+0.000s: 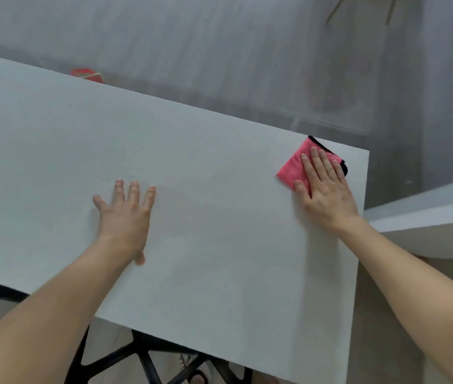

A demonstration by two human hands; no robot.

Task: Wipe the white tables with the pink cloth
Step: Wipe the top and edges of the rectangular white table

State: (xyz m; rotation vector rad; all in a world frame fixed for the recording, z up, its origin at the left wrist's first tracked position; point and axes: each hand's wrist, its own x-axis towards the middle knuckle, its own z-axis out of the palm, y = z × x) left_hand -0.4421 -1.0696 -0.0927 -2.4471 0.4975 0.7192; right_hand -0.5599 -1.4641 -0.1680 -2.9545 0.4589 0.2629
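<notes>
A white table [206,176] fills most of the view. A folded pink cloth [293,169] with a black edge lies near the table's far right corner. My right hand [326,187] presses flat on the cloth with straight fingers. My left hand [125,214] rests flat on the bare tabletop near the middle, fingers spread.
A second white table [427,212] stands just to the right, across a narrow gap. A black chair frame [147,358] shows under the near edge. A red object [85,74] peeks over the far edge. Grey floor lies beyond.
</notes>
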